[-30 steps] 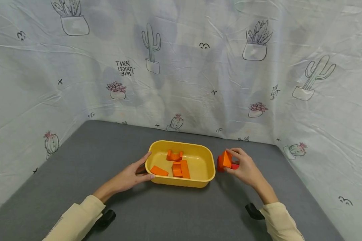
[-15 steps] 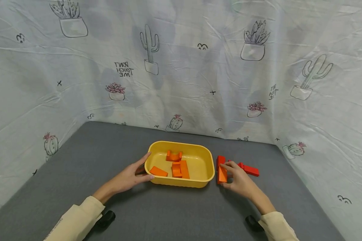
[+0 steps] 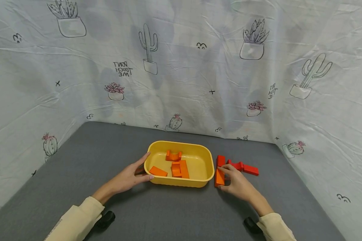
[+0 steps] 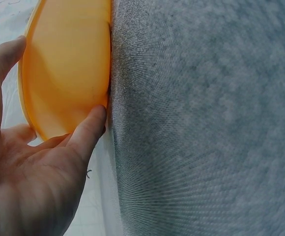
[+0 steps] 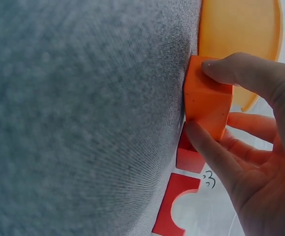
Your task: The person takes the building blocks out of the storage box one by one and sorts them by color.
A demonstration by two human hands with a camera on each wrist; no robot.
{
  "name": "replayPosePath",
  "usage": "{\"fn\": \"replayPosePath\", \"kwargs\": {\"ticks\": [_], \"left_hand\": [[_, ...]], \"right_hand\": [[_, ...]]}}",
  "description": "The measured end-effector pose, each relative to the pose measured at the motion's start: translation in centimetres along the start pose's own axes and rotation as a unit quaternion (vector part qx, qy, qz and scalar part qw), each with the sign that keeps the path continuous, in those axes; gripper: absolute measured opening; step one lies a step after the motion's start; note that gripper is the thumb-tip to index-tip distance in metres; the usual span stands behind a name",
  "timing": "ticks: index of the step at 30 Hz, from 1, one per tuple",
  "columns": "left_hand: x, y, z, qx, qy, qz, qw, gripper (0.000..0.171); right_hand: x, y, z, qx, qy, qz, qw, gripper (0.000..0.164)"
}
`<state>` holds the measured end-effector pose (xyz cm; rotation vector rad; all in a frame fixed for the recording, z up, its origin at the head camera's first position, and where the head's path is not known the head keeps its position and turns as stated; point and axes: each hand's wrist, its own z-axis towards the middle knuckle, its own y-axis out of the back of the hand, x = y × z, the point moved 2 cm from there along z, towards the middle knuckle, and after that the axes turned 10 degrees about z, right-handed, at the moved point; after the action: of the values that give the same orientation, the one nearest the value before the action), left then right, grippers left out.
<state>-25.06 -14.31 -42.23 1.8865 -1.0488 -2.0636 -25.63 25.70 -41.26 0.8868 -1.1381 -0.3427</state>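
In the head view my left hand [image 3: 128, 179] rests against the left end of a yellow plastic tub [image 3: 209, 167]. Its spread fingers and thumb touch the tub's rim and side, as the left wrist view also shows. Just right of the tub, my right hand [image 3: 239, 184] pinches an orange toy block [image 5: 209, 101] between thumb and fingers, low at the table. This block stands end to end with a red block [image 3: 221, 160], partly hidden behind it. Inside the tub lie several orange blocks, among them an arch [image 3: 174, 156] and a sloped piece [image 3: 158, 171].
A red arch block [image 3: 237, 165] and a red rectangular block [image 3: 251, 170] lie behind the right hand on the grey table [image 3: 169, 214]. White cloth [image 3: 184, 67] printed with cacti encloses the back and sides.
My right hand has brought the orange block down and nearer to me, lining it up in front of the red block. The left hand keeps its place on the tub.
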Motion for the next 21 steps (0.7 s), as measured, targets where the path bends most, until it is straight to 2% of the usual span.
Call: {"fn": "replayPosePath", "kwargs": {"ticks": [8, 12, 21], "left_hand": [[0.09, -0.05, 0.01, 0.001, 0.001, 0.004, 1.0000, 0.094], [0.19, -0.12, 0.02, 0.000, -0.001, 0.003, 1.0000, 0.093], [-0.03, -0.12, 0.01, 0.003, -0.006, -0.005, 1.0000, 0.094]], "right_hand": [[0.06, 0.07, 0.00, 0.015, -0.028, -0.006, 0.999, 0.063], [-0.09, 0.16, 0.05, 0.023, -0.027, -0.004, 0.999, 0.063], [-0.64, 0.04, -0.15, 0.018, -0.027, 0.037, 0.999, 0.063]]}}
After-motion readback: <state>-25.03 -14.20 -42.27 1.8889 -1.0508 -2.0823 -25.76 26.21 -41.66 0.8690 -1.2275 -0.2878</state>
